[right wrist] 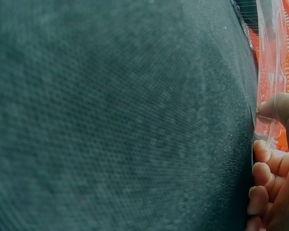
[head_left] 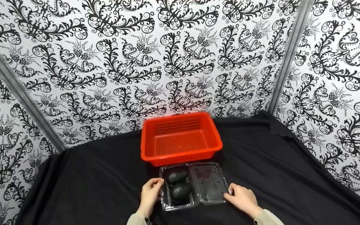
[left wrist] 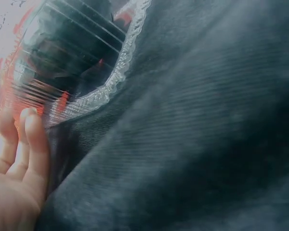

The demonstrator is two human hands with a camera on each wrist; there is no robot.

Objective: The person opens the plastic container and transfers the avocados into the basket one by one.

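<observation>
A clear plastic clamshell box (head_left: 180, 207) lies unfolded on the black cloth, its lid (head_left: 211, 187) laid back to the right. Inside its left half sit two dark, smooth avocados (head_left: 181, 192), one behind the other. My left hand (head_left: 149, 194) holds the box's left rim, thumb at the top edge; in the left wrist view, its fingers (left wrist: 37, 139) are at the ribbed outer wall. At the lid's right edge, my right hand (head_left: 242, 198) pinches the plastic between thumb and fingers, as the right wrist view also shows, with the other fingers (right wrist: 260, 199) curled below.
Just behind the box stands a red perforated basket (head_left: 181, 153). Black cloth (head_left: 105, 187) with soft folds covers the table. Patterned white and black wall panels (head_left: 180, 62) enclose the back and both sides.
</observation>
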